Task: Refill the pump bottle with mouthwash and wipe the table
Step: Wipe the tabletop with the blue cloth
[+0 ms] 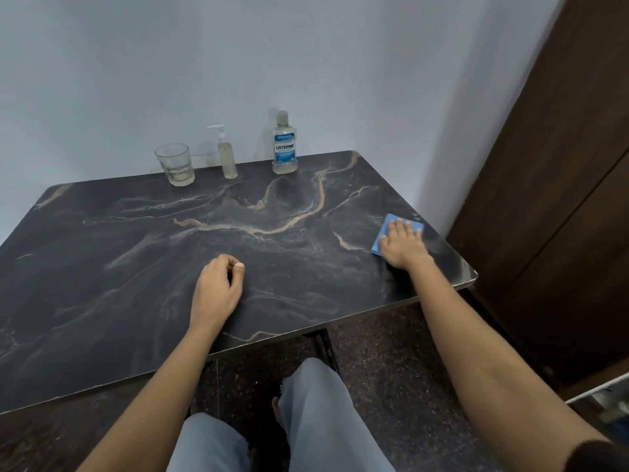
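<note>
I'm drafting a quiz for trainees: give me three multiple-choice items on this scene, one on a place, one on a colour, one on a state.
1. Where stands the pump bottle? A) between the glass and the mouthwash bottle B) on the floor C) on a shelf
2. What colour is the cloth? A) red B) blue C) white
3. How does the right hand meet the cloth? A) crumples it B) presses it flat C) hovers above
Answers: A, they flank it; B, blue shows beside the fingers; B, straight fingers lie on it.
</note>
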`<state>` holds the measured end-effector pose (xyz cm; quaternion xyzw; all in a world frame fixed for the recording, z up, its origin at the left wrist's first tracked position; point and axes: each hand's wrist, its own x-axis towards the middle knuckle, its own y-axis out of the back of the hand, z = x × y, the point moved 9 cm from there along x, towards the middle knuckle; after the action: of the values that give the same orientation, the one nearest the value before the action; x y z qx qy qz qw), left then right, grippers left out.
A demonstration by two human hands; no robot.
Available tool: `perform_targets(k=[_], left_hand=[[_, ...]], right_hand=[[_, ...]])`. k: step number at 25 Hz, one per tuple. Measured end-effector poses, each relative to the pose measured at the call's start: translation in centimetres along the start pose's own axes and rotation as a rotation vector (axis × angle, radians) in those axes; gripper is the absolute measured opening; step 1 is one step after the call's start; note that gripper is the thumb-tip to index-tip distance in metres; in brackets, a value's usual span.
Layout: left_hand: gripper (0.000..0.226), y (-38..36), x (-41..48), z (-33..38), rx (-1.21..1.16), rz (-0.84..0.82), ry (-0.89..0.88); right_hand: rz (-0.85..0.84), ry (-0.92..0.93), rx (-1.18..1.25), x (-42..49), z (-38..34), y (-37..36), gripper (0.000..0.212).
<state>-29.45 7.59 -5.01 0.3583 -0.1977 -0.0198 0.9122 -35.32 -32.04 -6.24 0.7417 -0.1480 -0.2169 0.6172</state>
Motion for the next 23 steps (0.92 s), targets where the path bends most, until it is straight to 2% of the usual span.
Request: perform_targets(k=[4,7,10,13,15,19,21,23], left_hand=[[0.016,0.1,0.2,0.5,0.013,0.010,-0.034],[0.017,0.6,0.1,0.0,-0.049,0.047,0.004],[0.019,1.8,-0.1,-0.9,-0.148,0.125,0.086],[0.019,4.7,0.2,-2.5,-0.204,0.182,0.149],[0.019,8.5,0.4,-4.6,-0.161,0.246,0.135],[0.024,17.3,-0.6,-12.1,0.035,0.362,0.225],[0.029,19.8,-1.9,-15.4,0.111,0.387,0.315],[0.032,20.4,-2.9,-17.3,0.112,0.404,0.391]], right_hand=[[-0.028,0.350,-0.040,-2.5,-14.8,-3.1,0.058],[-0.032,0.540,-0.047,-6.8,-22.8,-5.2,0.058],[-0.058,0.729,-0.053,-11.2,-25.8,-6.0,0.057],[-0.120,0.950,-0.029,-12.7,-22.6,-5.1,0.055],[-0.053,0.857,-0.007,-9.9,-17.8,-3.5,0.059],[0.054,0.347,-0.012,-2.0,-7.7,-0.7,0.071],[0.036,0.182,-0.013,0.9,-7.0,-0.9,0.074],[0.016,0.130,0.013,2.6,-9.7,-1.1,0.068]])
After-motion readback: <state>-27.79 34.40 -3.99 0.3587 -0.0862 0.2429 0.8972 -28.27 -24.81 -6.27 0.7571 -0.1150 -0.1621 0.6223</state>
